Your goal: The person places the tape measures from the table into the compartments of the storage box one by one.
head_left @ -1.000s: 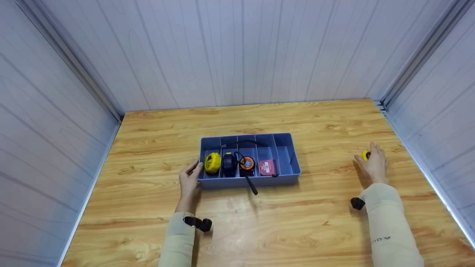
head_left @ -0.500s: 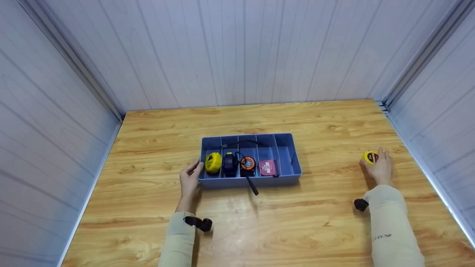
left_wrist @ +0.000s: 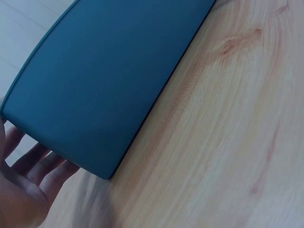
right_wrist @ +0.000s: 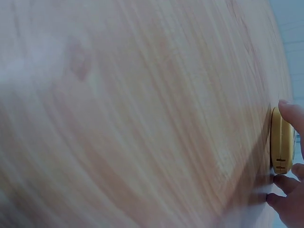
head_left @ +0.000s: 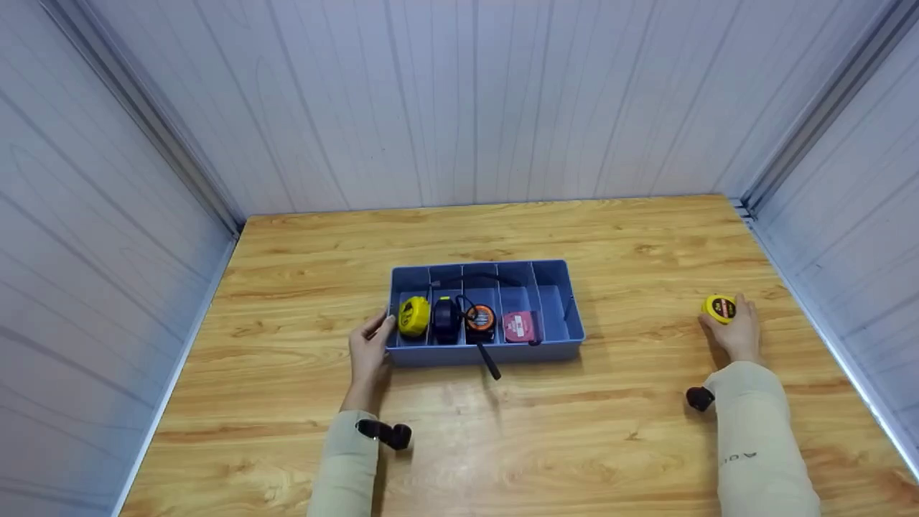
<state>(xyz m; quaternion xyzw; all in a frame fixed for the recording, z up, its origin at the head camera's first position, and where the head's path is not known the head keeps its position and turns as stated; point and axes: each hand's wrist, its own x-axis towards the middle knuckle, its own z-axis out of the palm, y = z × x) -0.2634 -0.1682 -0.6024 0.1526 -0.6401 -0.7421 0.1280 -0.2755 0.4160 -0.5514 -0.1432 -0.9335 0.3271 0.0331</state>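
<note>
In the head view, my left hand (head_left: pixel 367 348) holds the left end of a blue divided box (head_left: pixel 481 355), thumb at the rim. The left wrist view shows several fingers (left_wrist: pixel 45 166) against the box's end wall. Far to the right, my right hand (head_left: pixel 738 334) holds a yellow tape measure (head_left: pixel 719 308) with a dark round label between thumb and fingers. It rests on or just at the tabletop; the right wrist view shows its yellow edge (right_wrist: pixel 282 140) beside the fingertips (right_wrist: pixel 285 184).
Side by side in the box's compartments are a yellow tape measure (head_left: pixel 413 316), a dark blue one (head_left: pixel 446 320), an orange-and-black one (head_left: pixel 480 321) and a pink one (head_left: pixel 518 327). A black strap (head_left: pixel 490 361) hangs over the front. White panels (head_left: pixel 459 100) enclose the wooden table (head_left: pixel 560 424).
My right hand has shifted slightly right and nearer me, and the labelled face of its tape measure now shows. My left hand stays on the box.
</note>
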